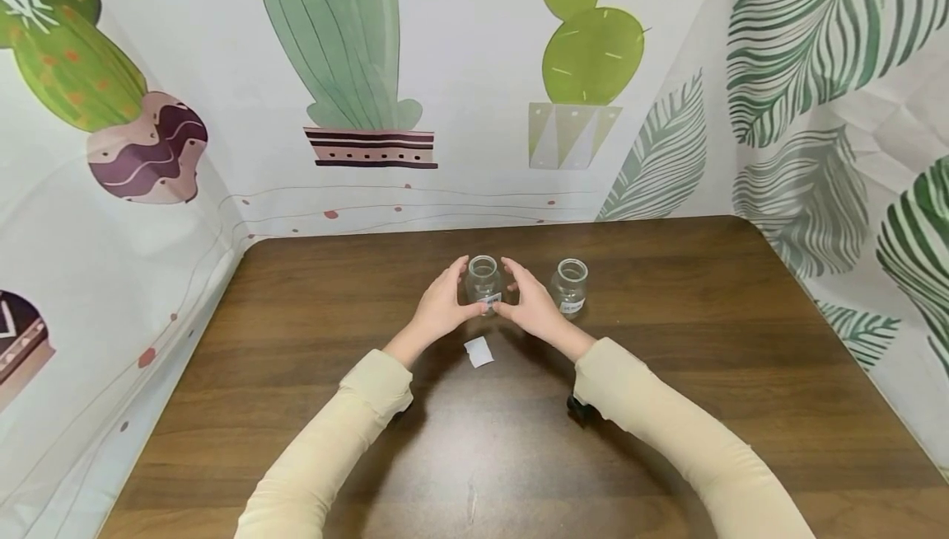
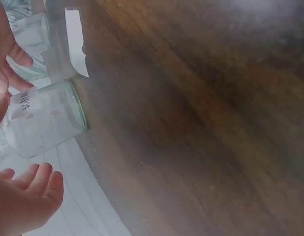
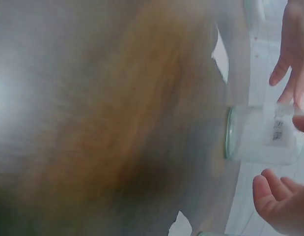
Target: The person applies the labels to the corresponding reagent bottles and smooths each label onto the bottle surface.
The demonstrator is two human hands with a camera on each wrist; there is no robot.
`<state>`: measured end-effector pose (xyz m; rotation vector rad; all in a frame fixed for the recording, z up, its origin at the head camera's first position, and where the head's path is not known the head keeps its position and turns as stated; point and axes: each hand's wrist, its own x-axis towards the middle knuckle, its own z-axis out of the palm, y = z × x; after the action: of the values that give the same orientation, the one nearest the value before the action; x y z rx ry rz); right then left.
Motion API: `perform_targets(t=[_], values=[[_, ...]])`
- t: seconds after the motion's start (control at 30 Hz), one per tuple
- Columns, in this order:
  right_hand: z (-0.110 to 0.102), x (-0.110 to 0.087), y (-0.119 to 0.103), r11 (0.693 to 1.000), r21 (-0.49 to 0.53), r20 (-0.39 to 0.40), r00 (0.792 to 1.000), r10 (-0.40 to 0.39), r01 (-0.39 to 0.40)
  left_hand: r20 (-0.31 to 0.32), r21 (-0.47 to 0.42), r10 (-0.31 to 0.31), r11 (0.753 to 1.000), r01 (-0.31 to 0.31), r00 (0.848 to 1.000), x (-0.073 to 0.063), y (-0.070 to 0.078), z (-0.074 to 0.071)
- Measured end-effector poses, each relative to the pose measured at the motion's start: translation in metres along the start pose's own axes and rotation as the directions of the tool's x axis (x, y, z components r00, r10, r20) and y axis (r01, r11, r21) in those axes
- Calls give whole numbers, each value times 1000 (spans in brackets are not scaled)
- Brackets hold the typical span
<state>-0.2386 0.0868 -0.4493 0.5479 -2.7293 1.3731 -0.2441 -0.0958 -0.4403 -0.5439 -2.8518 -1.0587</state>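
A clear glass jar [image 1: 484, 279] with a printed white label [image 3: 278, 132] stands on the brown table between both hands. My left hand [image 1: 442, 302] is at its left side, with the thumb at the label and the other fingers loosely curved, a gap from the glass in the left wrist view. Mirroring it on the right is my right hand [image 1: 535, 306], its thumb also at the label and its fingers [image 3: 272, 194] apart from the glass. Whether the thumbs press on the label is hard to tell.
A second labelled glass jar [image 1: 571, 285] stands to the right, close to the right hand. A small torn piece of white paper [image 1: 479, 352] lies in front of the first jar. Behind the table [image 1: 474, 456] is a wall covering [image 1: 474, 94] printed with cacti and leaves.
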Motion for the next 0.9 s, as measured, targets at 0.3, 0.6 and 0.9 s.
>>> perform_targets(t=[0.3,0.6,0.9], values=[[6,12,1,998,-65,47,999,4,-1,15,47,65,997,-65,998,7,-3,1],[12,7,1,989,-145,6,999,-36,37,80,8,82,996,-83,993,7,-8,-6],[6,6,7,983,-137,44,992,-117,122,137,77,128,987,-140,982,9,-14,-15]])
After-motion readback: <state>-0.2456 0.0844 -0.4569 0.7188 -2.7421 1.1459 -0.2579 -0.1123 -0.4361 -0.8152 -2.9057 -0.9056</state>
